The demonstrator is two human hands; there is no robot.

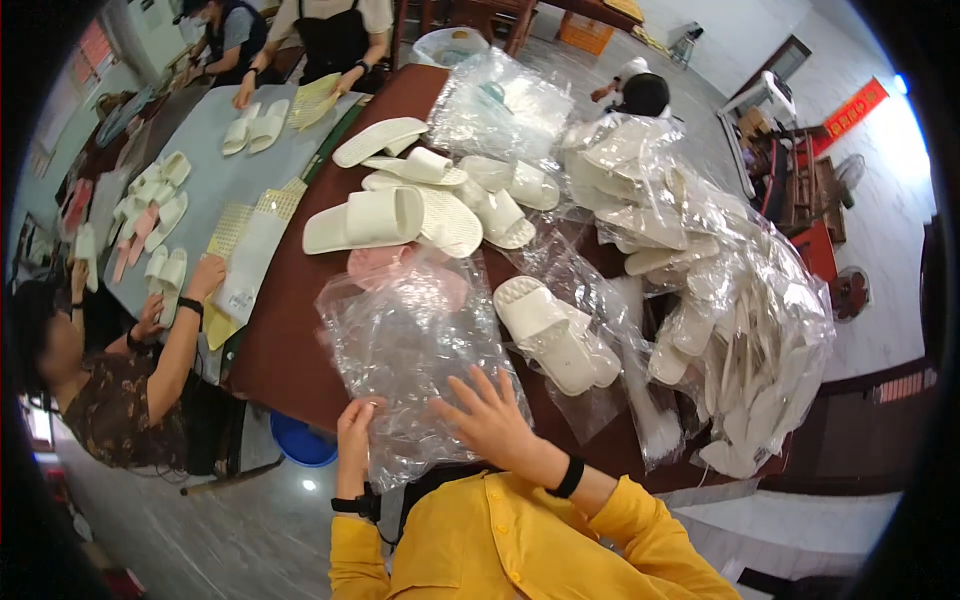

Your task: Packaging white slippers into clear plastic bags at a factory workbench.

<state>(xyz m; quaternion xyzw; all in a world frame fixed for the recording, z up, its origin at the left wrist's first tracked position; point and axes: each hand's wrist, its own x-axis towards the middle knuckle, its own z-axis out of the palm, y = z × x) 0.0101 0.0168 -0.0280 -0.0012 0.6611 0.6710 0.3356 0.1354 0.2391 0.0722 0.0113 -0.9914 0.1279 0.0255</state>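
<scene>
A clear plastic bag (415,345) lies flat on the dark red table in front of me. My left hand (355,432) pinches the bag's near left edge between thumb and fingers. Over its right side my right hand (492,425) is open, fingers spread, holding nothing I can see. Something pink, likely a slipper (378,262), shows partly through the bag's far end. Beyond it several loose cream slippers (375,222) lie in a heap. To the right of my right hand rests a pair of cream slippers (550,330) with clear plastic about it.
A large heap of bagged cream slippers (750,330) fills the table's right side. Empty-looking clear bags (500,100) lie at the far end. On the left, a grey table (200,190) holds slippers and yellow sheets, with people working around it. A blue basin (300,440) stands below.
</scene>
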